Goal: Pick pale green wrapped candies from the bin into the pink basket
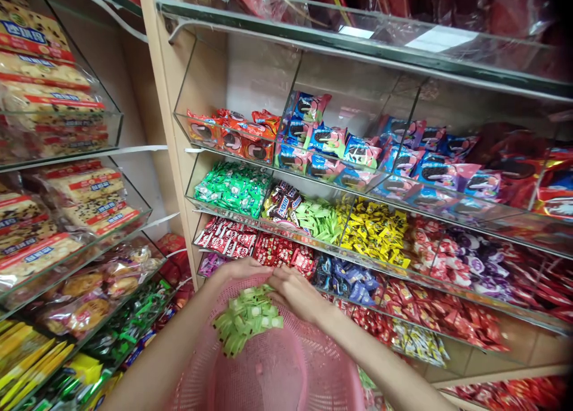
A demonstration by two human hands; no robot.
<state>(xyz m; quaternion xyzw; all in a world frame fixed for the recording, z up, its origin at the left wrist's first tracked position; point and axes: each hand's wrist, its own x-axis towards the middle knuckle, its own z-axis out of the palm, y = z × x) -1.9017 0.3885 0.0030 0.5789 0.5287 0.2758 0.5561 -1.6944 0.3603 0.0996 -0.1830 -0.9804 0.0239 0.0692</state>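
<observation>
A pink mesh plastic basket [329, 357] is tilted in front of me, its far rim against the candy shelves. My left hand [239, 270] closes over that far rim, slightly left of its middle. Close beside it, my right hand [293, 288] is wrapped on the same rim, its fingertips partly hidden. Inside the basket, a heap of small light-green wrapped candies [248, 315] lies toward the far end, just below both hands. More light-green candies [319, 218] fill part of a shelf bin beyond, next to brown Snickers packs [283, 203].
Glass-fronted bins hold green candies [235, 187], yellow candies [375, 229] and blue-pink cookie packs [324, 137]. Red packets [286, 251] sit right behind the rim. At left, glass shelves carry bagged pastries [101, 199]. A thick glass shelf edge [358, 49] runs overhead.
</observation>
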